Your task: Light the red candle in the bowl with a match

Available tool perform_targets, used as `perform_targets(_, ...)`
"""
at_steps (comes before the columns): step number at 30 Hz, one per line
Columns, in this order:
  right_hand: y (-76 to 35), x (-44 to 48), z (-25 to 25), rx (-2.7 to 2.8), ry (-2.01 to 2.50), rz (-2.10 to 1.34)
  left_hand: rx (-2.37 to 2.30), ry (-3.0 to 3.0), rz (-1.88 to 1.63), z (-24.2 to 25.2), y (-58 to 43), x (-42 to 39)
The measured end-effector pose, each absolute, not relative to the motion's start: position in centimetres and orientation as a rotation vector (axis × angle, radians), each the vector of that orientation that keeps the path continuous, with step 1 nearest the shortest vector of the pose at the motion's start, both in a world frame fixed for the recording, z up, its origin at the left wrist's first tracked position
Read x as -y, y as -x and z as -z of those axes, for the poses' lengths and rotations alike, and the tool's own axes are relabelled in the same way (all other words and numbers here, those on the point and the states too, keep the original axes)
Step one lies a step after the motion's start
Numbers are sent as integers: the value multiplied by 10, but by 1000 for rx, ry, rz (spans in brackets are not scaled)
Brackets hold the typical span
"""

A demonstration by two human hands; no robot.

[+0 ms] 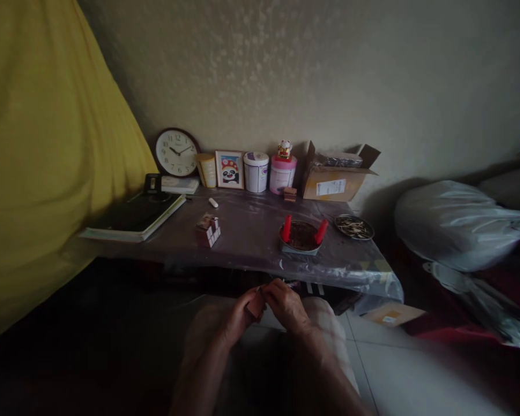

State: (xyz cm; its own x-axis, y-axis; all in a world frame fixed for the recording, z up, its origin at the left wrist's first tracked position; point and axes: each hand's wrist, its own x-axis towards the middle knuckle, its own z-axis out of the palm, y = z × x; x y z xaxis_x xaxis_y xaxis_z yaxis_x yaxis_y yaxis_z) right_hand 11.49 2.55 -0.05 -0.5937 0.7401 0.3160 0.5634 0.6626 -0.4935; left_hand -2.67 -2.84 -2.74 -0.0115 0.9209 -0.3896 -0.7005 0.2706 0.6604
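Over my lap, in front of the table edge, my left hand [238, 316] is closed around a small reddish-brown matchbox [255, 305]. The fingers of my right hand [286, 305] are pinched together at the upper end of the box; anything between them is hidden. Beyond my hands, a round tin [300, 249] of dark brown matter stands on the table, with two red candles leaning at its sides. A metal dish [354, 227] at the right holds thin pale sticks like matches. To the left sits a pack of small boxes [208, 232], its top torn open.
Along the wall stand a clock [177, 152], a yellow cup [207, 171], a framed panda picture [230, 170], two canisters and an open carton [333, 182]. A large book [138, 214] lies left beside a yellow curtain [47, 144]. White plastic bags [455, 225] are at right.
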Motion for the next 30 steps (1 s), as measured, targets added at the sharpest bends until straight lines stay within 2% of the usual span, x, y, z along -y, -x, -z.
perform_targets(30,-114,-24,4,2448,962,-414,-941,-430,-1339,38,26,27)
